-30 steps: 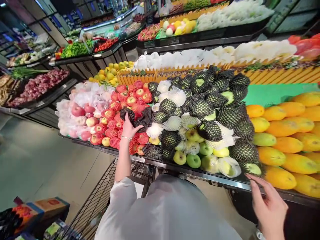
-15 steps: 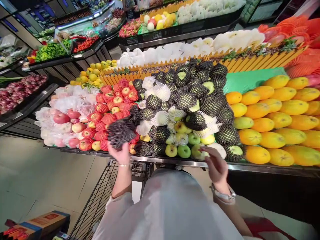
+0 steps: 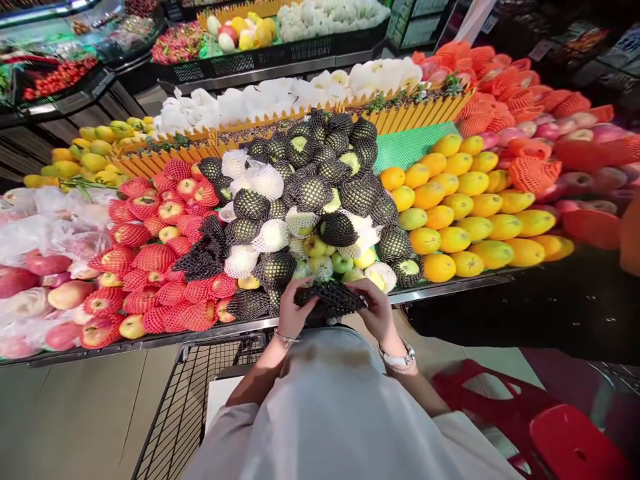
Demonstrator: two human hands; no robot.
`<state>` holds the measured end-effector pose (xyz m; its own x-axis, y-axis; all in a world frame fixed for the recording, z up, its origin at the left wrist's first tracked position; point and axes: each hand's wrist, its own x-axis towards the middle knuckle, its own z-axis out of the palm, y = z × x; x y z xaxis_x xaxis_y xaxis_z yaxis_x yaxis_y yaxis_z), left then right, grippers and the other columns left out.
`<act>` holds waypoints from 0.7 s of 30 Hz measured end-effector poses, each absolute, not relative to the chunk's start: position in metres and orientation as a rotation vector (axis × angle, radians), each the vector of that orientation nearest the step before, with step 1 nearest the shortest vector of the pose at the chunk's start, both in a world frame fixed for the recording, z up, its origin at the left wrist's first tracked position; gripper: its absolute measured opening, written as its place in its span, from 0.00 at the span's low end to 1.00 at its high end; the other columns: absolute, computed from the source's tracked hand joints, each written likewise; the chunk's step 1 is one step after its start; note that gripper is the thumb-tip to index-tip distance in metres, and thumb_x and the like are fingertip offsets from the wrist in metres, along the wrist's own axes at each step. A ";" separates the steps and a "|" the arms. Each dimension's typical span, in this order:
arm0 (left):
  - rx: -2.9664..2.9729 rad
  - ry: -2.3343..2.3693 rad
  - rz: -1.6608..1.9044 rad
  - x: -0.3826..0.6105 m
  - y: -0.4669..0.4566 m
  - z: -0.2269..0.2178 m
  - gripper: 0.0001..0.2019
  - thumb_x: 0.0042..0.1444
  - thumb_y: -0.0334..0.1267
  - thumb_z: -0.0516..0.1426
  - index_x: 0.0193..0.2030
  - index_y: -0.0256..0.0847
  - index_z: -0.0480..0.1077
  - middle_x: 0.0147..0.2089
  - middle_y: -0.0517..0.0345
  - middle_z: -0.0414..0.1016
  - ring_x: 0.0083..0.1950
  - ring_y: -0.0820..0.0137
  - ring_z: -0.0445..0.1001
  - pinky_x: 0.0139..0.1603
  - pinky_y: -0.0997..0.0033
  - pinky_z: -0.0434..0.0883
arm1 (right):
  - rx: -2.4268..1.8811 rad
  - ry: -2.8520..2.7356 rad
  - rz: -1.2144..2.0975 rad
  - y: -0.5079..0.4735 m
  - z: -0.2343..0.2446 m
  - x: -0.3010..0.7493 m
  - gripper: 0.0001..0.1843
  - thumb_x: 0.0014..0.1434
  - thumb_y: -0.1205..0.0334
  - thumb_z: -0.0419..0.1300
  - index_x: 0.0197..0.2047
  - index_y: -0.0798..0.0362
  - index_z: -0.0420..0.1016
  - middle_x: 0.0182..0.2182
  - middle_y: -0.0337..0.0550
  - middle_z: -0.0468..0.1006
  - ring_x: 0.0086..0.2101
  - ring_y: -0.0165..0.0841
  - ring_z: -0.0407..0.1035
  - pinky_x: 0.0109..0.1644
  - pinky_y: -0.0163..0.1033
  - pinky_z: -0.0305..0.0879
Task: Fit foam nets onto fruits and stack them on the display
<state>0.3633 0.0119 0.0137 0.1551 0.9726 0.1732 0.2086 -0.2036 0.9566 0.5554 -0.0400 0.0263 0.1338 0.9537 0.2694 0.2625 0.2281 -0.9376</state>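
Observation:
A black foam fruit net [image 3: 336, 298] is stretched sideways between my two hands at the front edge of the display. My left hand [image 3: 294, 312] grips its left end, and my right hand [image 3: 374, 305] pinches the right end. I cannot tell whether any fruit is inside it. Just beyond lie green apples [image 3: 343, 263], some bare and some wrapped, along with a white foam net [image 3: 381, 275]. Fruits in black nets [image 3: 313, 193] are heaped behind them. A loose bunch of black nets [image 3: 205, 250] rests on the apples in red nets [image 3: 157, 259] to the left.
Yellow papayas [image 3: 473, 227] fill the right side of the stand. Apples in clear wrap [image 3: 35, 267] lie far left. A wire shopping cart [image 3: 173, 400] stands below left, and a red plastic stool [image 3: 575, 440] below right. A low orange fence [image 3: 415, 115] runs behind the fruit.
My left hand has moved right from above the red-netted apples with black netting. My right hand has left the green apples and taken the net's other end. The view has turned right.

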 end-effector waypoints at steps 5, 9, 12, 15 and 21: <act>1.499 0.997 1.227 0.363 0.009 0.006 0.31 0.47 0.51 0.65 0.56 0.50 0.62 0.39 0.56 0.72 0.41 0.66 0.75 0.42 0.66 0.73 | -1.519 -1.058 0.501 -0.043 0.005 0.561 0.10 0.52 0.70 0.54 0.37 0.51 0.71 0.31 0.40 0.68 0.33 0.34 0.63 0.38 0.41 0.64; 1.986 0.630 0.910 0.367 0.002 0.002 0.18 0.54 0.41 0.61 0.53 0.49 0.67 0.44 0.53 0.75 0.44 0.64 0.76 0.44 0.64 0.74 | -1.538 -1.072 0.797 -0.042 -0.006 0.577 0.04 0.44 0.69 0.57 0.25 0.50 0.68 0.20 0.37 0.67 0.24 0.33 0.62 0.27 0.40 0.63; 2.409 0.435 0.795 0.371 0.001 0.002 0.24 0.58 0.25 0.51 0.60 0.48 0.61 0.50 0.53 0.76 0.51 0.65 0.75 0.50 0.62 0.72 | -1.435 -1.048 1.183 -0.045 -0.007 0.581 0.05 0.38 0.68 0.60 0.17 0.51 0.67 0.12 0.34 0.63 0.16 0.29 0.55 0.17 0.36 0.53; 2.545 0.357 0.813 0.373 -0.002 0.001 0.30 0.56 0.20 0.48 0.65 0.44 0.53 0.54 0.50 0.74 0.53 0.66 0.73 0.51 0.62 0.72 | -1.349 -0.849 1.294 -0.048 -0.007 0.571 0.12 0.42 0.61 0.61 0.15 0.51 0.63 0.12 0.34 0.61 0.17 0.27 0.53 0.19 0.35 0.53; 2.263 0.477 0.720 0.372 -0.015 -0.001 0.26 0.53 0.40 0.61 0.57 0.40 0.60 0.47 0.47 0.76 0.51 0.59 0.74 0.53 0.56 0.73 | -1.334 -0.626 1.132 -0.050 -0.018 0.556 0.16 0.49 0.45 0.62 0.30 0.49 0.73 0.28 0.42 0.76 0.31 0.36 0.70 0.38 0.44 0.73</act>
<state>0.3722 -0.0152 -0.0007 0.7770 0.5184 0.3570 0.1269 -0.6845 0.7179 0.5557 -0.0498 -0.0175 0.3781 0.8947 -0.2376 -0.2735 -0.1372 -0.9520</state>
